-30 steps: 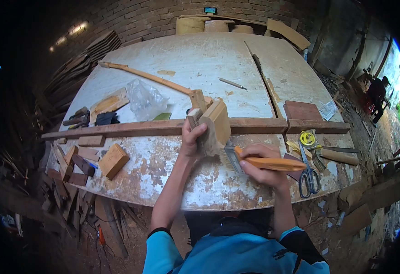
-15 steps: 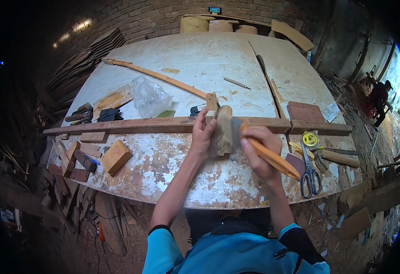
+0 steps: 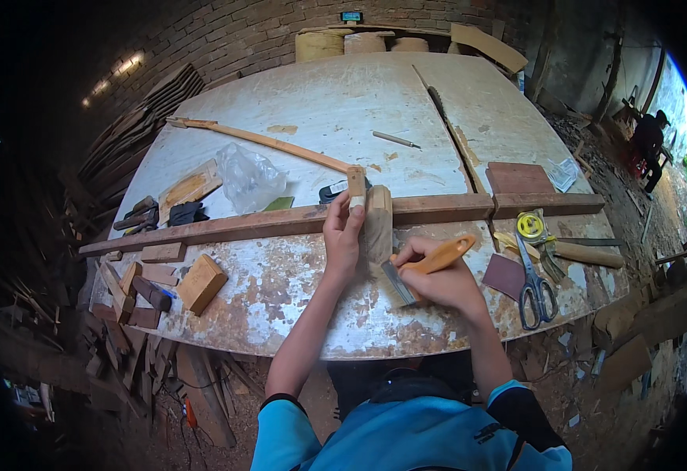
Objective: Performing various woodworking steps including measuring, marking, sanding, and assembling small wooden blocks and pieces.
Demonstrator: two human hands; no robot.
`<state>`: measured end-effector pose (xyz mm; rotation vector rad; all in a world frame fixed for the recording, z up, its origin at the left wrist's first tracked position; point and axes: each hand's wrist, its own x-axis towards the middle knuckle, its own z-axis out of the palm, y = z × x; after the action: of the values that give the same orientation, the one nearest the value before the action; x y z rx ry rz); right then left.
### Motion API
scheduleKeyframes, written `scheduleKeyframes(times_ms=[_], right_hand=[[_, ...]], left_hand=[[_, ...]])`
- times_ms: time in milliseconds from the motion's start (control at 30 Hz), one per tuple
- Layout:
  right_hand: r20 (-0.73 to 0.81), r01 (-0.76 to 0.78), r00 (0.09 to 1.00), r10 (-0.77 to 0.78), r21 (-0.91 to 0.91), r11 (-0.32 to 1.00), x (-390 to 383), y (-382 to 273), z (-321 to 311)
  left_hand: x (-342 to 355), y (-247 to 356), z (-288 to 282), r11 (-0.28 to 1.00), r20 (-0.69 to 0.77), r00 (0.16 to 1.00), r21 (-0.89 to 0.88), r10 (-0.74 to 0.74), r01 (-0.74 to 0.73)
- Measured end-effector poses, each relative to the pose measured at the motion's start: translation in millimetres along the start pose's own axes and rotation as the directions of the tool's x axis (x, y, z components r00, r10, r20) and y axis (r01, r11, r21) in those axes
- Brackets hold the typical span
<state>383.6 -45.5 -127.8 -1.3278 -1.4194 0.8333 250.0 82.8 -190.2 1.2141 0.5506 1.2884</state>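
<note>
My left hand (image 3: 343, 235) is closed round the near end of a wooden piece (image 3: 356, 182), where a long thin strip (image 3: 281, 147) slants away to the far left. Right beside those fingers, a pale wooden block (image 3: 379, 216) stands against the beam; whether it is joined to the held piece I cannot tell. My right hand (image 3: 438, 279) grips a flat brush with an orange wooden handle (image 3: 445, 255). The brush's grey head (image 3: 398, 284) points down-left, close over the worn tabletop below the block. Its bristle tips are blurred.
A long brown beam (image 3: 241, 223) crosses the worktable (image 3: 296, 290). To the right lie scissors (image 3: 535, 298), a yellow tape measure (image 3: 530, 225) and sandpaper (image 3: 505, 276). Wood blocks (image 3: 202, 284) and a clear plastic bag (image 3: 248, 179) lie left. A metal pen-like tool (image 3: 395, 140) lies farther back.
My right hand has brought the brush from beside the block down toward me, and its handle now points up-right. My left hand keeps its hold. The whole view has shifted slightly.
</note>
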Motion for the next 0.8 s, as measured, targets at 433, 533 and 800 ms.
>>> scheduleKeyframes(times_ms=[433, 533, 800], right_hand=[[-0.092, 0.166, 0.982, -0.167, -0.018, 0.986, -2, 2, 4], [-0.065, 0.118, 0.991, -0.119, -0.026, 0.993, 4, -5, 5], [-0.047, 0.043, 0.998, -0.034, 0.208, 0.977, 21, 19, 17]], left_hand=[[-8, 3, 12, 1.000, -0.163, 0.986, 0.015, 0.028, -0.026], [-7, 0, 12, 0.992, -0.181, 0.979, 0.104, 0.090, -0.072], [-2, 15, 8, 0.930, -0.254, 0.902, 0.216, 0.349, -0.299]])
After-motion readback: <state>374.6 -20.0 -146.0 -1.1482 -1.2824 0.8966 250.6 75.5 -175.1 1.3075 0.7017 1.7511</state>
